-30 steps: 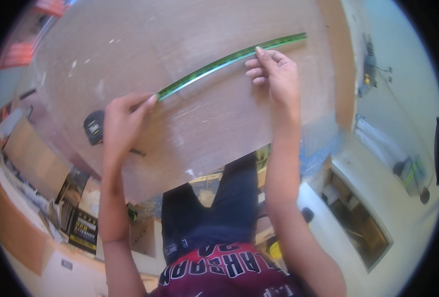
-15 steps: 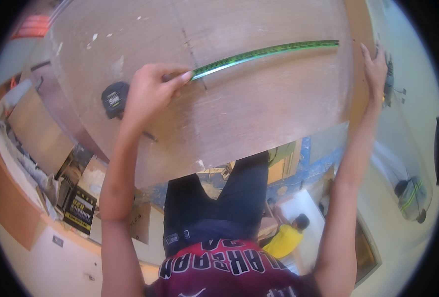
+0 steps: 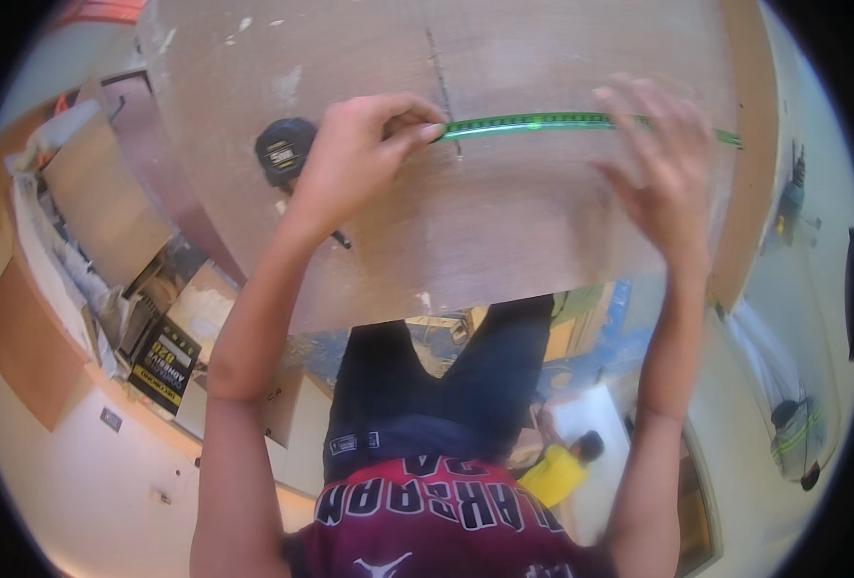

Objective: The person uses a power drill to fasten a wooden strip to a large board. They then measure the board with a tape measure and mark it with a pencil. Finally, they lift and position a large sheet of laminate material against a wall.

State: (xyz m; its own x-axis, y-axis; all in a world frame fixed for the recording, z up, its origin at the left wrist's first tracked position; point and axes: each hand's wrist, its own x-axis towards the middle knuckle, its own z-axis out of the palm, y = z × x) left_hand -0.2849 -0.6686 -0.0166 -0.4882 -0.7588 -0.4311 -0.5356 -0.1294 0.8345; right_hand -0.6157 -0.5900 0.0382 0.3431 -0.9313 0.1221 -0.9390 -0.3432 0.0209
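My left hand (image 3: 374,140) pinches the green measuring tape blade (image 3: 533,123) between thumb and fingers, beside a dark line drawn on the wooden board (image 3: 542,222). The blade stretches right across the board toward its right edge. A black tape measure case (image 3: 284,152) lies left of that hand; whether the blade joins it is hidden by the hand. Over the right part of the blade, my right hand (image 3: 663,164) is spread open and slightly blurred, covering some of it. A thin dark stick-like thing (image 3: 341,239) pokes out beside my left forearm.
At the left, a black and yellow box (image 3: 165,364) stands among boards and clutter. Below, past the board's near edge, a person in a yellow shirt (image 3: 554,474) is at work. A dark tool (image 3: 795,188) lies beyond the right edge; a bag (image 3: 798,438) rests farther down.
My right hand has come left from the board's right edge to over the blade. My left hand still pinches the blade. The board and tape appear shifted to the right in view.
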